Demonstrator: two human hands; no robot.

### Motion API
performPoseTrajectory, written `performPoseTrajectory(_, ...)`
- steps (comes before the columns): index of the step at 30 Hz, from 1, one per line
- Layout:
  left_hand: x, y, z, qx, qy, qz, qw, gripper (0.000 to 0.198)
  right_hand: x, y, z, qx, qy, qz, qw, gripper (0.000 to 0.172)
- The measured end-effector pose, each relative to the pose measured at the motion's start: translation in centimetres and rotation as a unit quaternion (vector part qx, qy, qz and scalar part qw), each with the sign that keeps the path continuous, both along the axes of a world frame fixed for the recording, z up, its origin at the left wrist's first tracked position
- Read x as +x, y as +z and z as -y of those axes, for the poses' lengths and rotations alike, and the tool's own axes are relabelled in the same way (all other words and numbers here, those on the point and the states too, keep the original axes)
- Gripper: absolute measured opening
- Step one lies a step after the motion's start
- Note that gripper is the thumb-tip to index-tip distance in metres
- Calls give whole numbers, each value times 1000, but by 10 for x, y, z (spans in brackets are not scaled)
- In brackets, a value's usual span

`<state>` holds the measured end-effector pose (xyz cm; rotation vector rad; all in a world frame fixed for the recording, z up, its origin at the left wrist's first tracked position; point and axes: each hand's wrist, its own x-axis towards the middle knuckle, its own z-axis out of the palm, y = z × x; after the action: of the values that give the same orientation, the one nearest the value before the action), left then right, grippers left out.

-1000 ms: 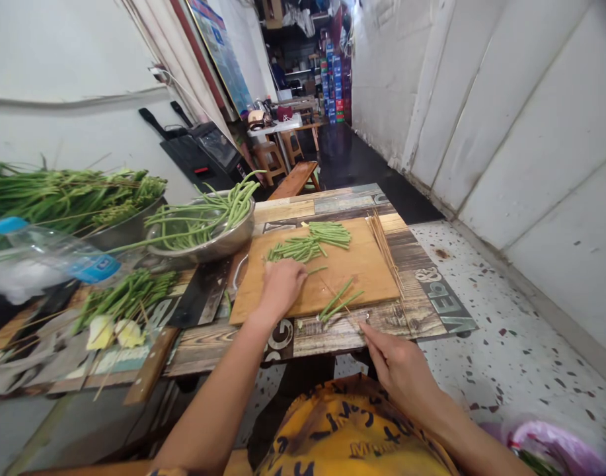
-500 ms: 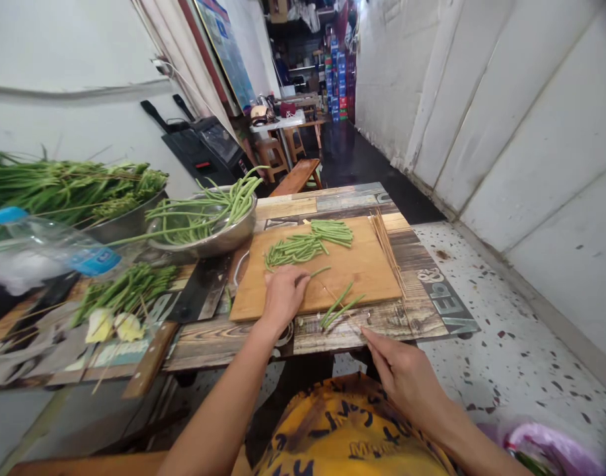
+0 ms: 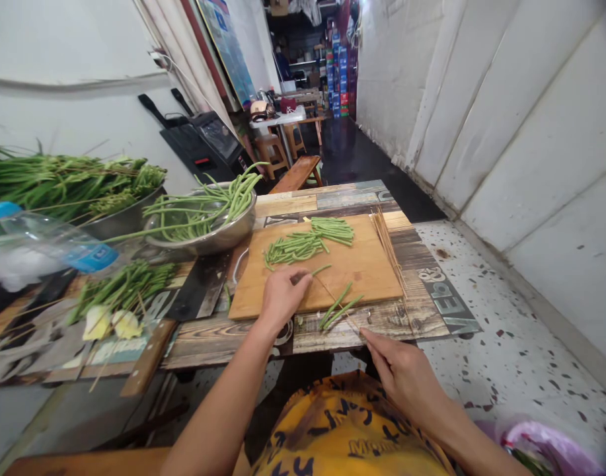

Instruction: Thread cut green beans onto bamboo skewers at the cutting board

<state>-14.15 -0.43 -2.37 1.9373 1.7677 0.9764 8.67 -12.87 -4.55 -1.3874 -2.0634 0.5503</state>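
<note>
Bean piece (image 3: 322,269) sits on the cutting board (image 3: 367,261), sticking out of the left hand's (image 3: 283,291) grip: thumb and index look pinched on its left end. Exact contact too small to confirm. Its long axis points right and slightly away from the person. Left hand is clearly nearer; right hand (image 3: 406,367) is well apart, down at the front edge of the worktop (image 3: 424,324). Key relation: skewer (image 3: 325,287) runs on a diagonal from the right hand, away and leftward, far end right by the left fingertips, crossing the bean piece's line at an angle rather than lying along it. Right grip clamped on the skewer's near end, thumb and fingers together. Two bean pieces (image 3: 336,305) lie across the skewer's middle, over the board's front edge; can't tell if threaded or just crossing it. Farther out: bean pile (image 3: 295,248) on the board beyond the left hand, with a neater row (image 3: 333,230) just beside it; skewer bundle (image 3: 389,251) along the board's right edge. Left of the board, steel bowl (image 3: 218,241) with long beans (image 3: 240,198); past that, water bottle (image 3: 92,256), tilted.
</note>
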Motion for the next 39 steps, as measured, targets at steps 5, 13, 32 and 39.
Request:
performPoseTrajectory(5,-9,5,0,22,63,1,998,20,0,-2,0,-2,3,0,1000,35)
performPoseTrajectory(13,-3,3,-1,14,12,-37,999,16,-1,2,3,5,6,-13,1000,36)
performPoseTrajectory(32,3,-4,0,40,-28,-40,998,12,1,6,0,-13,11,-16,1000,36)
performPoseTrajectory(39,5,0,1,-1,-14,-32,999,14,3,8,-3,-44,6,-39,998,34)
